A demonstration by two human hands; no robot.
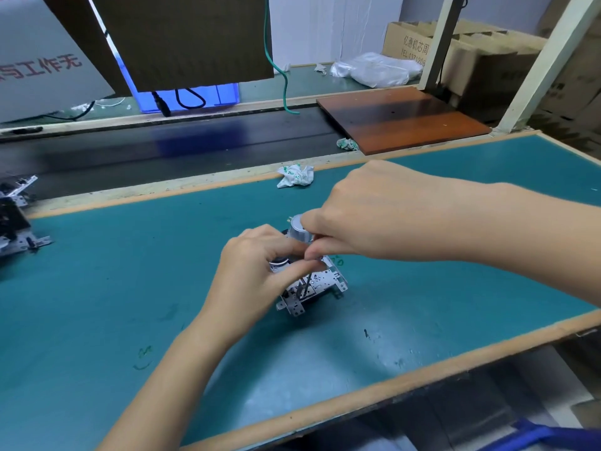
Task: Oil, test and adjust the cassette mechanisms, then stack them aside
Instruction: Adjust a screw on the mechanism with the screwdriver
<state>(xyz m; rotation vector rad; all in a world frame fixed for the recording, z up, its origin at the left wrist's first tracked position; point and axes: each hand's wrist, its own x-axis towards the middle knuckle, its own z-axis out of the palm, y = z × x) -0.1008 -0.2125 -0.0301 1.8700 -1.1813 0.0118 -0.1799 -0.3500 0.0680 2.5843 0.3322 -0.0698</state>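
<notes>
Our left hand (260,265) and right hand (367,216) both pinched the cassette mechanism (312,281); twisting risked slipping it toward six o'clock.

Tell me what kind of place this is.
Most likely a small electronics assembly or repair workshop. A person's hands work on a metal cassette mechanism on a green-matted workbench, more mechanisms sit at the bench's left edge, and printed cardboard boxes are stacked behind.
</notes>
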